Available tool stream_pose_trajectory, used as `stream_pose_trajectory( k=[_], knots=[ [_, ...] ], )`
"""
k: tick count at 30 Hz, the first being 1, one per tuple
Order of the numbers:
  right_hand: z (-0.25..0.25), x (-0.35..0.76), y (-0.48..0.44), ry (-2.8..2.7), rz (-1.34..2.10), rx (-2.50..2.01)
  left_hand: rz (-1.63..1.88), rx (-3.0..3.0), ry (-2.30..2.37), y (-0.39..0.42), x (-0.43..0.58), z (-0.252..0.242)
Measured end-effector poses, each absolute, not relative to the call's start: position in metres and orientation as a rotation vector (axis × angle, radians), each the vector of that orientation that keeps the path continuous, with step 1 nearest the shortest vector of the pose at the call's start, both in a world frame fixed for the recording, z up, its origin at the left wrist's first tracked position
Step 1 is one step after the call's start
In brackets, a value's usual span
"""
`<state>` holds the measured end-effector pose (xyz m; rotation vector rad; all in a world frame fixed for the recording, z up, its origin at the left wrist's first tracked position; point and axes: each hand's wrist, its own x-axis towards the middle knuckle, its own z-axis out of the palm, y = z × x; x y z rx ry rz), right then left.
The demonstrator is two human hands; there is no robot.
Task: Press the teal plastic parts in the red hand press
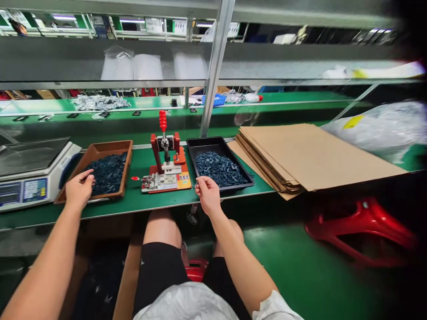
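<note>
My left hand (80, 190) hovers at the front left of a brown tray (128, 153), thumb and fingers pinched together. Whatever it may hold is too small to make out. Small dark flat parts (110, 171) fill that tray. My right hand (208, 194) is closed in a pinch by the front left corner of a black tray (230, 189); a tiny dark bit shows at its fingertips, its kind unclear. Small dark bluish parts (218, 169) lie heaped in the black tray. Between the trays stands a hand-lever press (167, 164) with a red handle (162, 121).
A weighing scale (36, 178) sits at the left. Stacked cardboard sheets (320, 151) overhang the table edge at the right, with a plastic bag (387, 129) behind. A metal post (216, 66) rises behind the press. A red stool (360, 231) stands on the floor; an open carton (128, 275) is below.
</note>
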<state>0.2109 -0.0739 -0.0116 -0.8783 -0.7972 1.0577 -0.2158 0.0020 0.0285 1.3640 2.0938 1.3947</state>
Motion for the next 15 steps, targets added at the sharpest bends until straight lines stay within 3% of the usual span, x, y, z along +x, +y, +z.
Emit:
stream_pose_trajectory(
  k=[4,15],
  knots=[
    [-0.023,0.187,-0.075,-1.010,1.077,-0.912,1.741,1.193,1.635,-0.013,-0.161,0.028],
    [-0.089,0.179,-0.053,-1.264,0.807,-1.160,1.087,1.594,1.466,-0.008,-0.037,-0.009]
  ],
)
